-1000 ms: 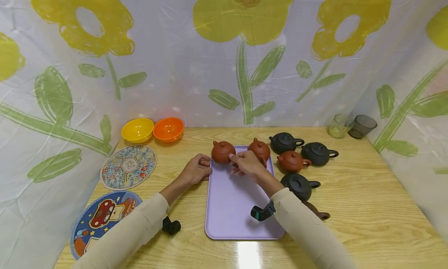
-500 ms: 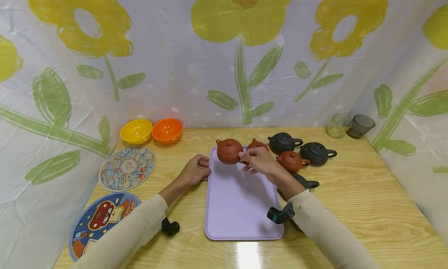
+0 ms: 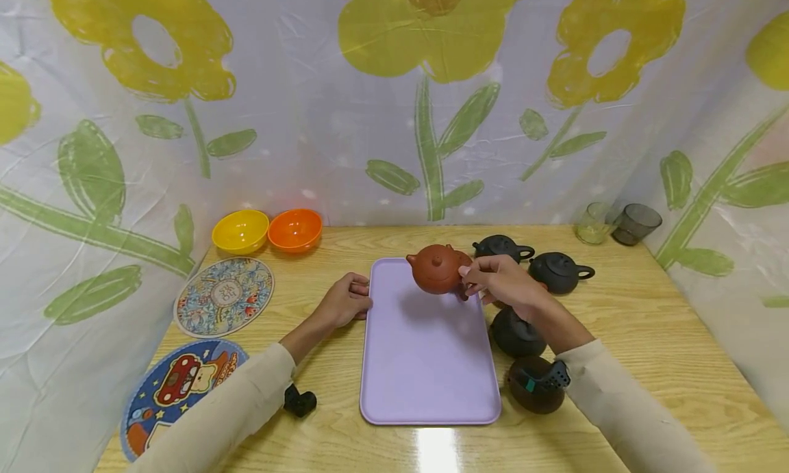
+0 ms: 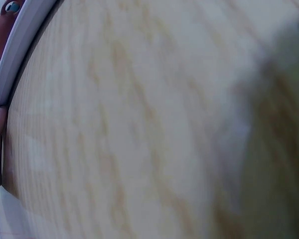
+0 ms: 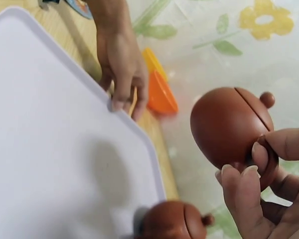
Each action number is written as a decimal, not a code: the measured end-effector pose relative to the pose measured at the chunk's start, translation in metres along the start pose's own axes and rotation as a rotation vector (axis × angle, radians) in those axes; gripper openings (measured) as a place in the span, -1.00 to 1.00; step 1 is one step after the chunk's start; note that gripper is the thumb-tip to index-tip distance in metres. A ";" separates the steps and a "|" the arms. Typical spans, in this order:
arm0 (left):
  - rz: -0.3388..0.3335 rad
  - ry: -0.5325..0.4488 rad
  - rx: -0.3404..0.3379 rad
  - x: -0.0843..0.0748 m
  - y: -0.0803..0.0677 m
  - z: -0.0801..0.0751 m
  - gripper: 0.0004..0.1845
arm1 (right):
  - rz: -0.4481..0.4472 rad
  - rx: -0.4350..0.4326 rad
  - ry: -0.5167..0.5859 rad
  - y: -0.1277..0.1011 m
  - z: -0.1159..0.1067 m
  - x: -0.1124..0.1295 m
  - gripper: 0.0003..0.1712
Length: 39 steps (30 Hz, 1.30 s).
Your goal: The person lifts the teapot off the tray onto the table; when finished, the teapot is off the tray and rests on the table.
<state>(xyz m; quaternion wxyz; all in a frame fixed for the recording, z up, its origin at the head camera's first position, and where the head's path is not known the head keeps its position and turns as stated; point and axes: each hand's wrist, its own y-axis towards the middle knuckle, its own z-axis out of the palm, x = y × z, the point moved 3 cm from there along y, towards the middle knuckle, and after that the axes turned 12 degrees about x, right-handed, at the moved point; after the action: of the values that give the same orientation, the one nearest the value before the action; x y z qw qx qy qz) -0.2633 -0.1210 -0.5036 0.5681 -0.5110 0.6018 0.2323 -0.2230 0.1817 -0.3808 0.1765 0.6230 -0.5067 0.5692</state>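
My right hand (image 3: 470, 281) pinches the handle of a red-brown clay teapot (image 3: 436, 271) and holds it in the air over the far right corner of the lilac tray (image 3: 425, 363). The right wrist view shows the same teapot (image 5: 229, 129) between thumb and fingers (image 5: 261, 154), tilted. Below it a second red-brown teapot (image 5: 174, 221) stands on the tray (image 5: 50, 149). My left hand (image 3: 346, 300) lies loosely curled at the tray's left edge with its fingertips on the rim (image 5: 117, 102). The left wrist view is blurred: wood grain and the tray's rim (image 4: 20, 45).
Black teapots (image 3: 502, 247) (image 3: 557, 271) (image 3: 514, 333) and a dark brown one (image 3: 530, 391) stand right of the tray. Yellow (image 3: 240, 230) and orange (image 3: 294, 228) bowls sit at the back left, two round mats (image 3: 224, 295) (image 3: 179, 384) on the left, two glasses (image 3: 616, 221) at the back right.
My right hand has lifted the red-brown teapot from the tray's far left corner and carried it to the right and higher. The left hand has stayed at the tray's edge.
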 end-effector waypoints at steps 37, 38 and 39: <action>0.002 -0.005 0.003 -0.001 0.000 -0.001 -0.51 | -0.137 0.163 -0.104 -0.079 -0.067 -0.060 -0.75; 0.000 -0.005 0.001 -0.001 0.000 -0.001 -0.51 | -0.143 0.168 -0.102 -0.080 -0.069 -0.061 -0.76; -0.001 -0.004 0.000 -0.001 0.000 -0.001 -0.52 | -0.150 0.176 -0.101 -0.081 -0.071 -0.063 -0.76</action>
<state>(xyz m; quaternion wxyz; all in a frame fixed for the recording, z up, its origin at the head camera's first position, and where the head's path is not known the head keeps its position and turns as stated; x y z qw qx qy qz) -0.2639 -0.1214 -0.5026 0.5693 -0.5109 0.6005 0.2329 -0.1826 0.2997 -0.3870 0.1373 0.6999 -0.4150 0.5648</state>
